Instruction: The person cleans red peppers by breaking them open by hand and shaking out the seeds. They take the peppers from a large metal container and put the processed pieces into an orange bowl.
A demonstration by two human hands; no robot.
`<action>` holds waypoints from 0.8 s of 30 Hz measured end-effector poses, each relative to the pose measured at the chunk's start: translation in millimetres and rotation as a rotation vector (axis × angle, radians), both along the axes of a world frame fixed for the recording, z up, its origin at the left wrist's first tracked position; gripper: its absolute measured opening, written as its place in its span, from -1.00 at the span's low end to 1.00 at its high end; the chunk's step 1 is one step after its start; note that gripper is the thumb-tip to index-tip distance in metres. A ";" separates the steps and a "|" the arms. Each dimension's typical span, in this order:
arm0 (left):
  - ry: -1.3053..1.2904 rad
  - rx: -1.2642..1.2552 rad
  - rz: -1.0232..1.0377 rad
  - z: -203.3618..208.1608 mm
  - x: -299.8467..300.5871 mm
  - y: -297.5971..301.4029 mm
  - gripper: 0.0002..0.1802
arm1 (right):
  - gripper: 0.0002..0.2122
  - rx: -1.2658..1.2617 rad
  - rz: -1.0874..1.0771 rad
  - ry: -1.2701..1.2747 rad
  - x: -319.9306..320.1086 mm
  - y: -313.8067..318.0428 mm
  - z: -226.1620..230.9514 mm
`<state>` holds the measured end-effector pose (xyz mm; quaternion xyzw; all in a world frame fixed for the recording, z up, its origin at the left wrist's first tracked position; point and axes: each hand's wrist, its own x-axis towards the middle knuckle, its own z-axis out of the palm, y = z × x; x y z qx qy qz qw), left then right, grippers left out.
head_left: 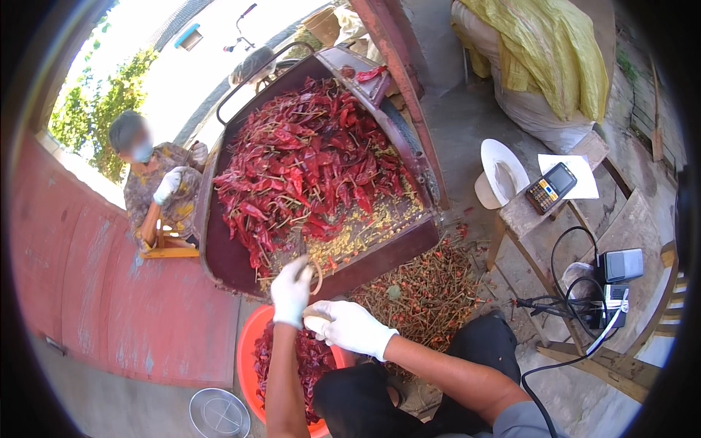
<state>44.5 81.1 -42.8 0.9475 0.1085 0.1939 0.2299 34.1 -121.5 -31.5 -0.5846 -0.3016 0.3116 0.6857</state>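
My left hand, in a white glove, is over the front edge of the cart, its fingers blurred but bent together. A thin tan curved piece stands out beside its fingertips; its kind is not clear. Close by on the right, my gloved right hand is closed around a tan piece, mostly hidden by the fingers. Dried red chili peppers are heaped in the dark red metal cart, with yellow seeds spread along its near side. Beneath my hands, an orange-red basin holds more red peppers.
Stems cover the ground right of the basin. Across the cart sits a masked, gloved person. A wooden bench bears a handheld device; a white hat leans there. Cables trail at right; a round sieve lies lower left.
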 end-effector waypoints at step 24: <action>0.033 0.211 -0.081 -16.6 134.7 -23.9 -0.52 | -0.66 -0.059 -0.212 -0.004 34.6 -22.9 5.2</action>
